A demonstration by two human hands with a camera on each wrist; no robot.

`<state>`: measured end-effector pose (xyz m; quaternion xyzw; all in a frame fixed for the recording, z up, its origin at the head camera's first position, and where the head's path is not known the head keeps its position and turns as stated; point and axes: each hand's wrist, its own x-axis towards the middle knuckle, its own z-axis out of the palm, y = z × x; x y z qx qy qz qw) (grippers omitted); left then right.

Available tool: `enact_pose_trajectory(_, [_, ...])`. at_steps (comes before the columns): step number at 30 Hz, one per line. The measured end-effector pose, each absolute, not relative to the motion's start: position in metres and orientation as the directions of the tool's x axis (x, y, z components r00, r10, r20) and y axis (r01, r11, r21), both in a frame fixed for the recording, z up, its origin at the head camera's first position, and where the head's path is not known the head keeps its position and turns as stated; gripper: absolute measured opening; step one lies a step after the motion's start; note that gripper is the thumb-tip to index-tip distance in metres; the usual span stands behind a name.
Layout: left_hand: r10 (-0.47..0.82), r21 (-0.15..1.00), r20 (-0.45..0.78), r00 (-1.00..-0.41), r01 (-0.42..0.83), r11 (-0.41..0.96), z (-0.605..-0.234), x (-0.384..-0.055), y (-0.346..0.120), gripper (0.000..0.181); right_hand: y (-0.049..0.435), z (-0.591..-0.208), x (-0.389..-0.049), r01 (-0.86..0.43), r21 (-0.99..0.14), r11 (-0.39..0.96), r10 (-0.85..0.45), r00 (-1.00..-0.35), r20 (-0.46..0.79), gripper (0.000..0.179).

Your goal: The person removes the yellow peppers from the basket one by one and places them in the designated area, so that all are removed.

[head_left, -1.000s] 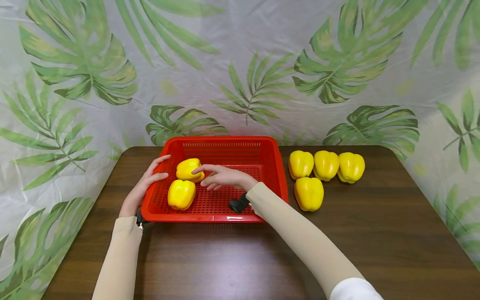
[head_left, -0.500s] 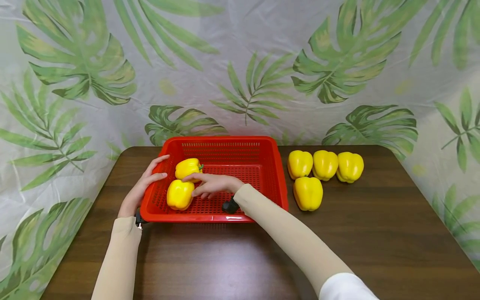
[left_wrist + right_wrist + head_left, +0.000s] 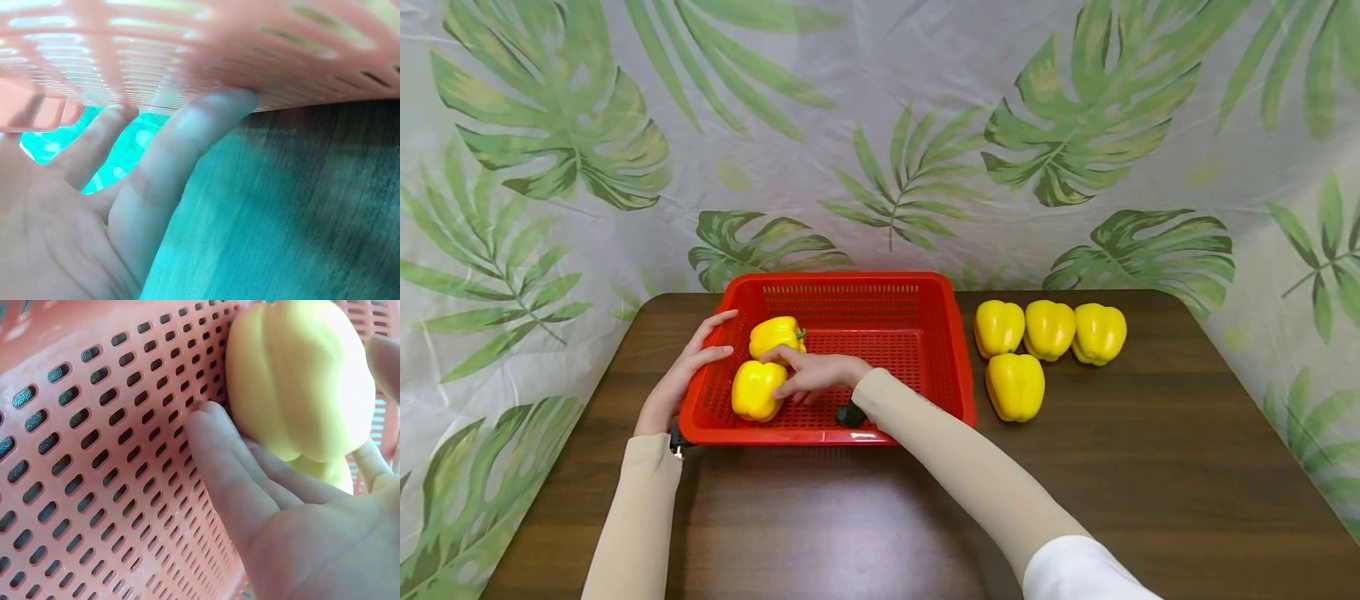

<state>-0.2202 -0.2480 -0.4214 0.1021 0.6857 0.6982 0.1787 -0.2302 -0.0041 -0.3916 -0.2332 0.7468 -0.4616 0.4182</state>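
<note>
The right hand point(image 3: 820, 373), fingers loosely spread, touches the nearer blocky yellow bell pepper point(image 3: 754, 392) inside the rectangular red plastic basket point(image 3: 752, 435), seemingly arranging it, so shifting it calls for a gentle grip while the left hand point(image 3: 687, 368), fingers extended, braces the side

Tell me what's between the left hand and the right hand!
The head view shows it: the left wall of the basket, then the near pepper and far pepper, lie between left hand and right hand.
</note>
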Motion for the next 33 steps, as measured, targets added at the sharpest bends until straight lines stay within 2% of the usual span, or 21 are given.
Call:
enact_pose_trajectory(9, [0.387, 0.995, -0.099, -0.917, -0.103, 0.01, -0.421, -0.2197, -0.2479, 0.056, -0.0088, -0.3912, -0.2309, -0.063, -0.873, 0.484, -0.719, -0.596, -0.356, 0.047])
enact_pose_trajectory(19, [0.386, 0.994, -0.105, -0.916, -0.106, 0.02, -0.421, -0.221, -0.2472, 0.057, -0.0085, -0.3935, -0.2346, -0.034, -0.889, 0.456, -0.689, -0.647, -0.328, 0.032])
enact_pose_trajectory(24, [0.386, 0.995, -0.1, -0.917, -0.096, 0.029, -0.4207, -0.2211, -0.2475, 0.057, -0.0076, -0.3931, -0.2335, -0.05, -0.901, 0.431, -0.713, -0.631, -0.306, 0.031])
enact_pose_trajectory(33, [0.387, 0.995, -0.098, -0.917, -0.095, 0.029, -0.4214, -0.2209, -0.2474, 0.058, -0.0093, -0.3948, -0.2309, -0.066, -0.905, 0.421, -0.772, -0.549, -0.319, 0.046])
